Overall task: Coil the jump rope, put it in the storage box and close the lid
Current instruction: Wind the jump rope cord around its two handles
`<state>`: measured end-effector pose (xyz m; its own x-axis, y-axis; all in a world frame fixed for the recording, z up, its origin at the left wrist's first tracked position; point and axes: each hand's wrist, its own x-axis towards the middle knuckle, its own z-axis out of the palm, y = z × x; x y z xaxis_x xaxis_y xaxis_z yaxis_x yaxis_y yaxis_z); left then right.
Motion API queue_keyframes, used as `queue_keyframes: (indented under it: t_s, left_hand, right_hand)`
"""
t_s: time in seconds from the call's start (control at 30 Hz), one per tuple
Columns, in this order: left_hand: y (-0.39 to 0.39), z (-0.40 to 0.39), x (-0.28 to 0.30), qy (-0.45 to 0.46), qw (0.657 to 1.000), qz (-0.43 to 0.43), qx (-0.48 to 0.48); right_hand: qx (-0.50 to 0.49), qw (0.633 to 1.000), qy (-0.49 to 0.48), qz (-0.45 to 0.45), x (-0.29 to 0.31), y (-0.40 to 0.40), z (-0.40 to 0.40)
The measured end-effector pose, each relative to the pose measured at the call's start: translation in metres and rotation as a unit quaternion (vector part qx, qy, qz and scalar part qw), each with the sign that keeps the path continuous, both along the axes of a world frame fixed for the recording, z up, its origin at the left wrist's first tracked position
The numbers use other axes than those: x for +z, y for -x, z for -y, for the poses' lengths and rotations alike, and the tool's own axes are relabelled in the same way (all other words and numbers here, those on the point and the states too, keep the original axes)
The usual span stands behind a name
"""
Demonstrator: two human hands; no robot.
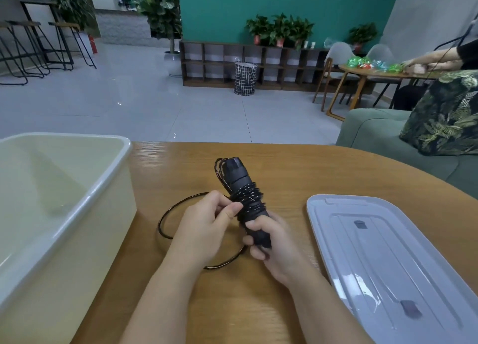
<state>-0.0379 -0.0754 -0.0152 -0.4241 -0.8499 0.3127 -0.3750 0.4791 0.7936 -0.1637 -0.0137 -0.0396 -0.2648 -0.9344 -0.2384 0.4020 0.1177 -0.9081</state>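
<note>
In the head view, the black jump rope (245, 201) is held up over the middle of the wooden surface (284, 167). Its handles are gripped by the right hand (271, 245), fingers (254, 224) closed around them. The cord is pinched by the left hand (204, 224), and a loose loop is left lying on the surface. The open storage box (77, 188) is seen at the left edge. The lid (388, 253) is laid flat near the right edge.

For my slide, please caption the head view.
Both hands wind the jump rope around its handles, between storage box and lid.
</note>
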Motion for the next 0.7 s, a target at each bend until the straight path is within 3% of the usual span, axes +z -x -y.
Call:
queue_keyframes:
  t_s: [0.1, 0.33, 0.5, 0.6, 0.7]
  left_hand:
    - [-0.001, 0.003, -0.002, 0.021, 1.000, 0.018, 0.013]
    - [-0.010, 0.017, -0.016, 0.024, 0.999, 0.030, -0.005]
    - [-0.011, 0.019, -0.014, 0.032, 0.993, -0.019, -0.108]
    - [-0.011, 0.013, -0.012, 0.030, 0.992, -0.039, -0.116]
    - [-0.010, 0.010, -0.014, 0.054, 0.996, -0.034, -0.056]
  right_hand:
    - [0.068, 0.995, 0.015, 0.067, 0.003, 0.003, -0.002]
    - [0.113, 0.972, 0.056, 0.200, 0.000, 0.011, -0.003]
    - [0.202, 0.945, 0.069, 0.248, 0.001, 0.009, -0.009]
    - [0.195, 0.954, 0.071, 0.218, 0.004, 0.008, -0.011]
    - [0.076, 0.990, 0.073, 0.094, 0.007, 0.004, -0.008]
